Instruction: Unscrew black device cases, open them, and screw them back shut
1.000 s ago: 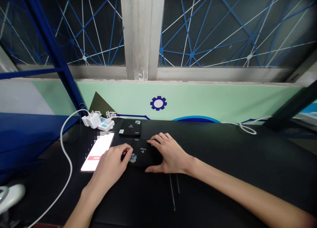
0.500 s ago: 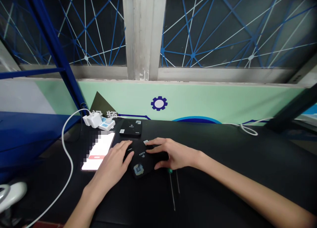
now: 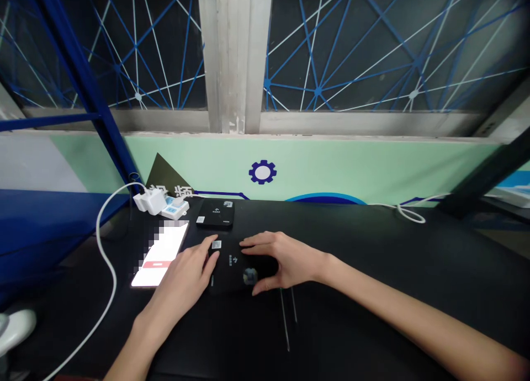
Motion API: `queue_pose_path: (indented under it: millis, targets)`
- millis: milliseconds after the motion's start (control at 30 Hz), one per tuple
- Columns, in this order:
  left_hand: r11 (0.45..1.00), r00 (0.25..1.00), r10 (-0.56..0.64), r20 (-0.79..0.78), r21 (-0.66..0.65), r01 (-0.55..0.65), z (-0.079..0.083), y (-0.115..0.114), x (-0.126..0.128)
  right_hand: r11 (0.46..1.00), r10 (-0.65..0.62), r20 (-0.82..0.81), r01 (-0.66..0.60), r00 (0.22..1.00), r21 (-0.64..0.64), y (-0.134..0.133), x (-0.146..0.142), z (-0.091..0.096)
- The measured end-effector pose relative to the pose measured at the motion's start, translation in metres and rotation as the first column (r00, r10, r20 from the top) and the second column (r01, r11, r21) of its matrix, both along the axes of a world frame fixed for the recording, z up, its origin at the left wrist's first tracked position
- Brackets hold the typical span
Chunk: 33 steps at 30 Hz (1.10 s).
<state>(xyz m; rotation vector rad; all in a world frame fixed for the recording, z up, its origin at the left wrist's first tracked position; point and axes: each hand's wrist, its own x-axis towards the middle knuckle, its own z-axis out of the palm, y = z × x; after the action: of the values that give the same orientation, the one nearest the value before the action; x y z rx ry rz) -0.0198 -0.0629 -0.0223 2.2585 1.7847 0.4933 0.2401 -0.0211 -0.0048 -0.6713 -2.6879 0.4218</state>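
Note:
A flat black set-top box [image 3: 229,269] lies on the black table top between my hands. It carries a white label near its far left corner and a worn sticker near its near right corner. My left hand [image 3: 191,265] grips the left edge, thumb and fingers along that side. Around the right side curves my right hand [image 3: 281,260], fingers at the far corner and thumb by the near corner. Two thin metal screwdriver shafts [image 3: 285,320] show below my right hand, which hides their handles.
A second black set-top box [image 3: 215,213] lies farther back. Left of it are a white power strip [image 3: 174,208] and a white plug adapter [image 3: 151,201] with a cable. A lit phone [image 3: 159,259] lies by my left wrist. A white cable [image 3: 409,214] is at the back right.
The set-top box has turned between my hands: its worn sticker has gone from near left to near right, and the white label from far right to far left. The view has shifted slightly.

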Motion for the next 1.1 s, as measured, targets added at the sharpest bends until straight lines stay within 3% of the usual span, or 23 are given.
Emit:
queue_pose_path:
  millis: [167, 433, 600, 900, 1100]
  targets:
    - [0.998, 0.998, 0.005, -0.062, -0.055, -0.009, -0.003, 0.0, 0.0, 0.999, 0.025, -0.015, -0.025, 1.0, 0.022, 0.002, 0.001, -0.006]
    - [0.994, 0.993, 0.063, -0.098, -0.081, -0.071, 0.006, 0.001, 0.001, 0.995, 0.025, 0.063, -0.031, 0.998, 0.098, 0.004, 0.004, 0.013]
    - [0.993, 0.995, 0.073, -0.074, -0.085, -0.079, 0.009, 0.0, 0.002, 0.994, 0.004, 0.062, -0.01, 0.998, 0.106, 0.003, 0.005, 0.015]
    - [0.996, 0.999, 0.006, -0.038, -0.091, -0.009, 0.012, -0.003, 0.002, 0.949, -0.195, 0.065, 0.172, 0.979, 0.266, -0.007, -0.009, 0.001]
    - [0.998, 0.999, 0.004, -0.035, -0.069, -0.006, 0.01, -0.003, 0.003, 0.928, -0.257, 0.05, 0.233, 0.965, 0.291, -0.011, -0.014, -0.004]
